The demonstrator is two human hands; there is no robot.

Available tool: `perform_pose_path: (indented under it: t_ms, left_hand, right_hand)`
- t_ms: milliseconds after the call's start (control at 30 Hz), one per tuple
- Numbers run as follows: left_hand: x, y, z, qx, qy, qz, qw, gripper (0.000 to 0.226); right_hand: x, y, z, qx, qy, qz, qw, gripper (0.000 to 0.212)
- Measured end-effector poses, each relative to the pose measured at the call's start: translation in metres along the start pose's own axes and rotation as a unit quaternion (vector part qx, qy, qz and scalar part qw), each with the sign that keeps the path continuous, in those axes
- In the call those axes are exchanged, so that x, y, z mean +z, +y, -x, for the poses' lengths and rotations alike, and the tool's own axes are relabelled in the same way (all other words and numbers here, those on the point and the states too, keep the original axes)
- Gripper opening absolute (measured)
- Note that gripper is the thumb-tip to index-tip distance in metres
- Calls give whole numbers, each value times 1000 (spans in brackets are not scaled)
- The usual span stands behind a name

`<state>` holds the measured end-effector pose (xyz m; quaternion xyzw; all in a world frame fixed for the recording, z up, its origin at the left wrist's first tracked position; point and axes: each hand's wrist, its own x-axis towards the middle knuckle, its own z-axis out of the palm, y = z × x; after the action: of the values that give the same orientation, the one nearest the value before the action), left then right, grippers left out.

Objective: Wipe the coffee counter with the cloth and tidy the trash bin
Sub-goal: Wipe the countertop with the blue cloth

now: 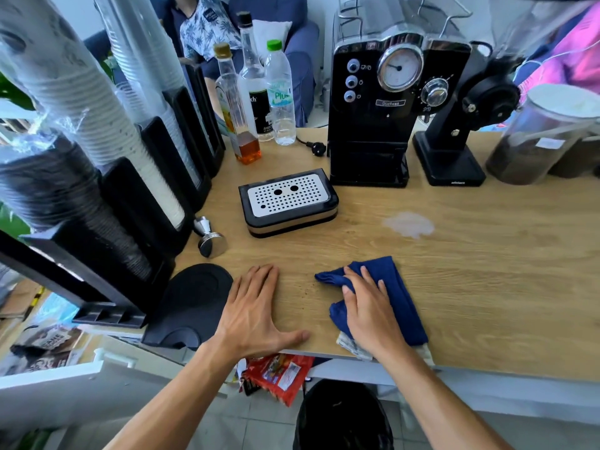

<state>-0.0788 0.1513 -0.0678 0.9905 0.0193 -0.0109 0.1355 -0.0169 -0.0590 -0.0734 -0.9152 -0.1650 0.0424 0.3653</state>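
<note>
A folded dark blue cloth (394,287) lies on the wooden coffee counter (487,287) near its front edge. My right hand (370,315) presses flat on the cloth, fingers spread over it. To its left, my left hand (251,315) rests flat on the bare counter, fingers apart, holding nothing. A pale whitish spill (409,224) marks the wood beyond the cloth. Small dark specks dot the counter between my hands. Below the counter edge stands a trash bin lined with a black bag (341,414), with a red snack wrapper (279,375) beside it.
A drip tray (287,199), a steel tamper (211,238) and a black tamping mat (194,300) sit left of centre. Cup dispensers (97,157) line the left. Bottles (250,92), a black espresso machine (386,102), a grinder (461,131) and a coffee jar (539,138) stand at the back.
</note>
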Motion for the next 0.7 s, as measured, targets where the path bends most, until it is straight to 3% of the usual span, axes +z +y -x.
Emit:
perform_pose_path:
  t_ms: [200,467,700]
  left_hand:
    - [-5,-4,0,-14,-23,-28,999,137]
    - [-5,-3,0,-23,-30,-17,999,135]
    - [-3,-5,2,-24,-25,-19,999,134]
  right_hand:
    - [6,-16,-22,86,44,-88,991,43]
    - [29,-28,-54,32,-19,39,999,35]
    - [17,-16,-6,-17,-21,7,1000,40]
